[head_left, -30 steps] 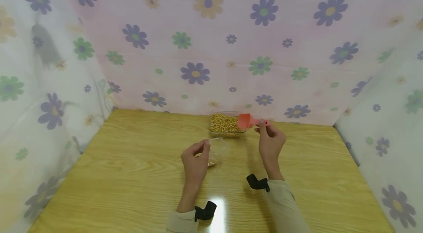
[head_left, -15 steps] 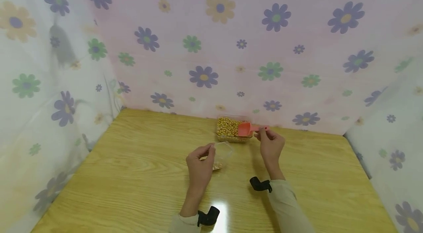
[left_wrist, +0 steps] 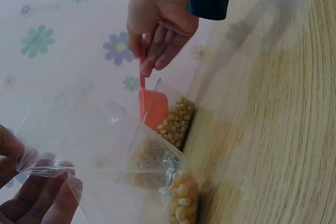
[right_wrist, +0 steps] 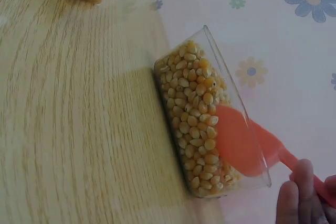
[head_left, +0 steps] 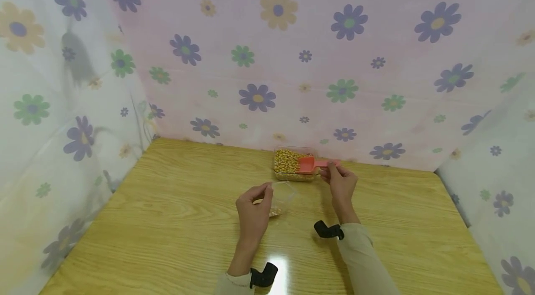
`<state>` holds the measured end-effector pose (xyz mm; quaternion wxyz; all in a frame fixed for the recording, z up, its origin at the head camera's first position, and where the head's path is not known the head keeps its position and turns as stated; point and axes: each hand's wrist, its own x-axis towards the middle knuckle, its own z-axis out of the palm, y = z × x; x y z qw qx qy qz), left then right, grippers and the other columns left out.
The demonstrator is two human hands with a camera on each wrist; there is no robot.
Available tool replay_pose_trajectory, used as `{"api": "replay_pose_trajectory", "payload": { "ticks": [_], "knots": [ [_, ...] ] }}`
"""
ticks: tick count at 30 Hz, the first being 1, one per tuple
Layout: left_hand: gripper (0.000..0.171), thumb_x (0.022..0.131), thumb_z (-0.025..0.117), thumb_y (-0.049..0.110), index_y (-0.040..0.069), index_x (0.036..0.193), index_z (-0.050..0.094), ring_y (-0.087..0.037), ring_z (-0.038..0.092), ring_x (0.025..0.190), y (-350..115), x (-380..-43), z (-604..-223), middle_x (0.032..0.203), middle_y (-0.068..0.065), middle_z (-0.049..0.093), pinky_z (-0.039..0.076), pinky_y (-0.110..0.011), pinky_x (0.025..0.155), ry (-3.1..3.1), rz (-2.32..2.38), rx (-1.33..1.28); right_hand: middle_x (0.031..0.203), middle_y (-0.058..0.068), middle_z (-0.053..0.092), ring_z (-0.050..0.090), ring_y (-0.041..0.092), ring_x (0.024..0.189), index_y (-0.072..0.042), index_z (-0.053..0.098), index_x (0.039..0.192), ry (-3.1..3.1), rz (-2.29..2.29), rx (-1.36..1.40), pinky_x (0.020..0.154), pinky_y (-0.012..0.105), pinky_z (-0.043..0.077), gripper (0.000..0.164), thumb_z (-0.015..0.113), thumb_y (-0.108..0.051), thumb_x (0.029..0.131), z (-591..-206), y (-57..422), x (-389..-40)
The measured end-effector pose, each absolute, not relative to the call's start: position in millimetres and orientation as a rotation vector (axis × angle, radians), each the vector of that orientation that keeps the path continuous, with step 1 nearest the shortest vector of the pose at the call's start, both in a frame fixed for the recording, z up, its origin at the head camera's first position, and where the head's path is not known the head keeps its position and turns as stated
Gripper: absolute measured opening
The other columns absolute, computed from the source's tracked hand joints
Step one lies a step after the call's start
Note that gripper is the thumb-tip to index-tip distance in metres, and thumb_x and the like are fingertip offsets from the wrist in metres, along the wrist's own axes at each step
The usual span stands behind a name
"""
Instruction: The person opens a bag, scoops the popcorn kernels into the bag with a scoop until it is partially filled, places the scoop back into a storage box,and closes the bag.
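My right hand (head_left: 343,186) pinches the handle of a pink plastic scoop (head_left: 306,164). The scoop's bowl dips into corn kernels (right_wrist: 191,114) inside a clear rectangular container (head_left: 296,177). In the right wrist view the scoop (right_wrist: 239,140) lies at the container's wall with its front edge among the kernels. My left hand (head_left: 254,211) pinches the rim of a clear plastic bag (left_wrist: 105,145) by its upper edge. Some kernels (left_wrist: 182,200) sit at the bottom of the bag, which stands in front of the container with its mouth spread.
A wood-grain table (head_left: 188,220) carries everything. Behind the container rises a flowered cloth wall (head_left: 292,72), close to its far side. More flowered cloth (head_left: 83,146) hangs along the left and right edges. Black camera mounts (head_left: 264,275) sit on both wrists.
My right hand has lowered the scoop from above the container into the kernels and shifted it slightly left. The left hand still pinches the bag. The head view has shifted a little.
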<state>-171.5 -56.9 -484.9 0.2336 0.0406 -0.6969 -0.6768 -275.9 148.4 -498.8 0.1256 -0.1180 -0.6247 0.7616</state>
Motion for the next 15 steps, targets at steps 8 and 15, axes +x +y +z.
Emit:
{"api": "replay_pose_trajectory", "payload": {
  "ticks": [8,15],
  "knots": [
    [0.015,0.096,0.069,0.007,0.001,0.105,0.080,-0.020,0.071,0.080,-57.5,-171.3,-485.9,0.093,-0.012,0.077,0.058,-0.021,0.063,-1.912,-1.868,0.105,0.074,-0.003,0.075,0.074,0.006,0.071,0.007,0.062,0.129,-1.684,2.518,-0.589,0.080,0.027,0.060,0.033,0.058,-0.015,0.104,-501.6,156.1,-277.1],
    [0.015,0.096,0.069,0.006,-0.001,0.104,0.080,-0.028,0.072,0.079,-59.1,-172.7,-487.5,0.089,-0.017,0.076,0.057,-0.019,0.062,-1.892,-1.843,0.062,0.075,0.003,0.077,0.075,0.011,0.071,-0.008,0.076,0.097,-1.414,2.783,-0.721,0.077,0.025,0.060,0.019,0.059,-0.014,0.104,-503.2,163.4,-276.5]
  ]
}}
